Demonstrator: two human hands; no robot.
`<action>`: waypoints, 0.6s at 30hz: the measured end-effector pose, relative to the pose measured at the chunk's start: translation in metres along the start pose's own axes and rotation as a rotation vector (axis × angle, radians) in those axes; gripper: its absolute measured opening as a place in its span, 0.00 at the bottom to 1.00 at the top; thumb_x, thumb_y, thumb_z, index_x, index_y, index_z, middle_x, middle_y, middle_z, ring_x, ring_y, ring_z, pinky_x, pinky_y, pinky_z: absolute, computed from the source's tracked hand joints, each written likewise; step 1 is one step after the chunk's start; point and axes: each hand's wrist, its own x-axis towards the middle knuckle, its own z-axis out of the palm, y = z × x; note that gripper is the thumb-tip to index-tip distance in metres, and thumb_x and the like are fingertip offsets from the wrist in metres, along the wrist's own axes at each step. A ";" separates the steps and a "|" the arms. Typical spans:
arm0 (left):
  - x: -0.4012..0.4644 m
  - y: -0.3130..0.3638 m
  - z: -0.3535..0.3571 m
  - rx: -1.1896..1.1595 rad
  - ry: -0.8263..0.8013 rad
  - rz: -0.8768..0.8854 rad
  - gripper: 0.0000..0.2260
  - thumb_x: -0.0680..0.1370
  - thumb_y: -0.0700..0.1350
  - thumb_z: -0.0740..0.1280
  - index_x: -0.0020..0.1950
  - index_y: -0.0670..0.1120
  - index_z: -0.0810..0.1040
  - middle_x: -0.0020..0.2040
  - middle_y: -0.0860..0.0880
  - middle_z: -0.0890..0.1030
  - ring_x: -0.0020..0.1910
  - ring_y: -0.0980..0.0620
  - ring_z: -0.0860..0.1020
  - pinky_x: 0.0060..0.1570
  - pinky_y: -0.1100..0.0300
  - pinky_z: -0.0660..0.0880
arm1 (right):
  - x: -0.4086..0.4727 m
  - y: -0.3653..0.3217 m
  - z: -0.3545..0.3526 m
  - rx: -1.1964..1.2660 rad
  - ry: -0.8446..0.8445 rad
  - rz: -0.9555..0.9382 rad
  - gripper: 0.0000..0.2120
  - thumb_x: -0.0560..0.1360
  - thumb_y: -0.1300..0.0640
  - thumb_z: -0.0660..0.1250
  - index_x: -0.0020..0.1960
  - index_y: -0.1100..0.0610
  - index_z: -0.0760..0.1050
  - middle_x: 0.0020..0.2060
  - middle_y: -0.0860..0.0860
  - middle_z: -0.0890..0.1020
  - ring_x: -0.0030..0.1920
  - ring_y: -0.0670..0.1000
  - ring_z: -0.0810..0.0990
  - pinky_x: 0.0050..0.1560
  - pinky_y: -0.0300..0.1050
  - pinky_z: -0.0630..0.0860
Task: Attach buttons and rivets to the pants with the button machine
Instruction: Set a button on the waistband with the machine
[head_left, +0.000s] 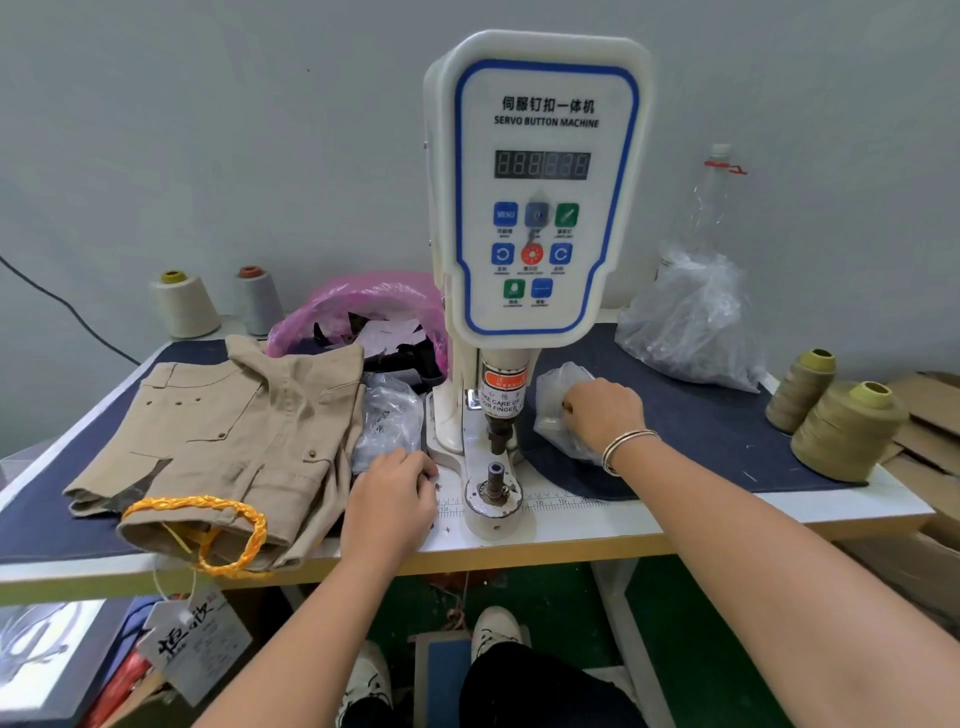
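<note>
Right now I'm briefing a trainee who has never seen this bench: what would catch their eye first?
First the tall white servo button machine at the centre, its blue-edged control panel facing the person. Left of it lie the folded khaki pants with an orange braided cord across the front edge. The left hand and right hand each reach to a small clear plastic bag beside the machine's post.

Table (675, 525) bears pants (223, 441); button machine (530, 208); bags, perhaps buttons.
</note>
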 end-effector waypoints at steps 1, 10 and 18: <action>0.000 0.000 0.000 0.000 0.001 0.001 0.05 0.76 0.44 0.63 0.48 0.51 0.78 0.41 0.57 0.74 0.45 0.55 0.72 0.43 0.59 0.68 | -0.002 0.003 0.000 0.019 0.021 0.004 0.09 0.76 0.56 0.61 0.52 0.53 0.78 0.44 0.50 0.78 0.49 0.55 0.79 0.46 0.44 0.67; -0.002 0.002 -0.002 0.001 -0.001 -0.011 0.06 0.77 0.44 0.62 0.49 0.50 0.79 0.43 0.55 0.76 0.46 0.52 0.74 0.44 0.57 0.70 | -0.012 0.014 0.002 0.221 0.116 -0.045 0.11 0.78 0.54 0.59 0.49 0.51 0.80 0.45 0.54 0.81 0.46 0.58 0.79 0.40 0.45 0.70; -0.001 0.002 -0.002 0.007 0.002 -0.006 0.06 0.77 0.43 0.62 0.49 0.50 0.79 0.42 0.55 0.75 0.45 0.52 0.74 0.43 0.57 0.69 | -0.041 0.024 -0.014 0.691 0.504 0.044 0.06 0.74 0.59 0.69 0.42 0.60 0.83 0.40 0.56 0.77 0.46 0.57 0.73 0.43 0.47 0.69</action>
